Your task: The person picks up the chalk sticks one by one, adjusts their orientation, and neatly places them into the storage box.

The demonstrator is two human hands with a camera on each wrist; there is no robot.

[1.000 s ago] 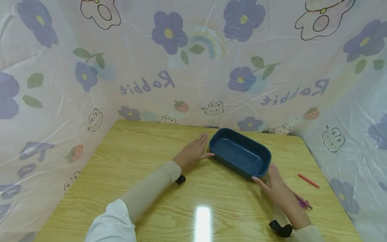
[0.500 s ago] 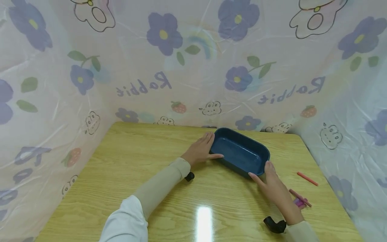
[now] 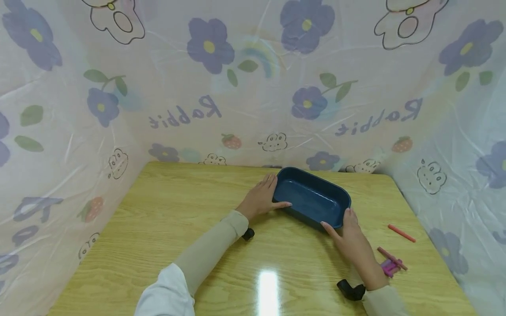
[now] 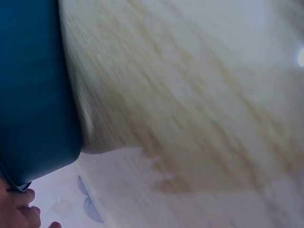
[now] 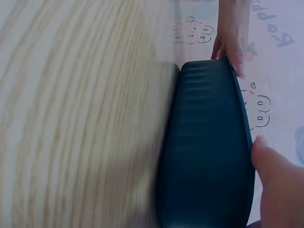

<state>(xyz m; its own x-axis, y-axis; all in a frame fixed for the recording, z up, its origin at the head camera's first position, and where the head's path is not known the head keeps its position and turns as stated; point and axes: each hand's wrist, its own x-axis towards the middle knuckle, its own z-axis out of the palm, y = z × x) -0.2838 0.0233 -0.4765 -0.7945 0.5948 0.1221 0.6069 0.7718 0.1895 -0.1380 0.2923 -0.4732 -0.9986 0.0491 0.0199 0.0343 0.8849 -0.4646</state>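
Note:
A dark blue rectangular tub (image 3: 308, 198) with rounded corners sits at an angle near the table's back edge, its inside bare. My left hand (image 3: 258, 197) holds its left end, fingers along the end wall and thumb across the front side. At the opposite end my right hand (image 3: 349, 237) grips the near right corner, thumb on the front and fingers round the side. The right wrist view shows the tub's long wall (image 5: 204, 142), with the right thumb (image 5: 268, 159) at the rim and the left hand (image 5: 232, 35) at the far end.
To the right lies a red stick (image 3: 401, 233). Closer to the right forearm, a darker reddish stick (image 3: 389, 256) crosses small pink-purple pieces (image 3: 391, 267). A patterned sheet (image 3: 253, 109) hangs behind and beside the wooden table (image 3: 178, 210).
My left hand has moved right, from beside the tub onto its end, its thumb now across the front. The right hand has closed in on the corner. The tub stays nearly in place.

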